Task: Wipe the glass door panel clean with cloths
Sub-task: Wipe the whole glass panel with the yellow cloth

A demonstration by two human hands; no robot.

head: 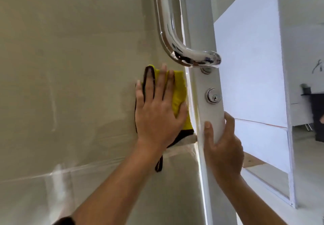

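The glass door panel [70, 84] fills the left half of the view, with faint streaks on it. My left hand [157, 109] presses a yellow cloth [178, 91] with a dark border flat against the glass, fingers straight and spread, just left of the door's white frame [208, 84]. A dark loop of the cloth hangs below my wrist. My right hand [222, 147] grips the edge of the white frame below the lock, thumb on the near face and fingers curled round the far side.
A curved chrome pull handle [175, 37] runs down from the top and joins the frame just above my left hand. A round key cylinder [213, 95] sits under it. Beyond the door edge stand a white panel [250, 67] and dark furniture [315, 110].
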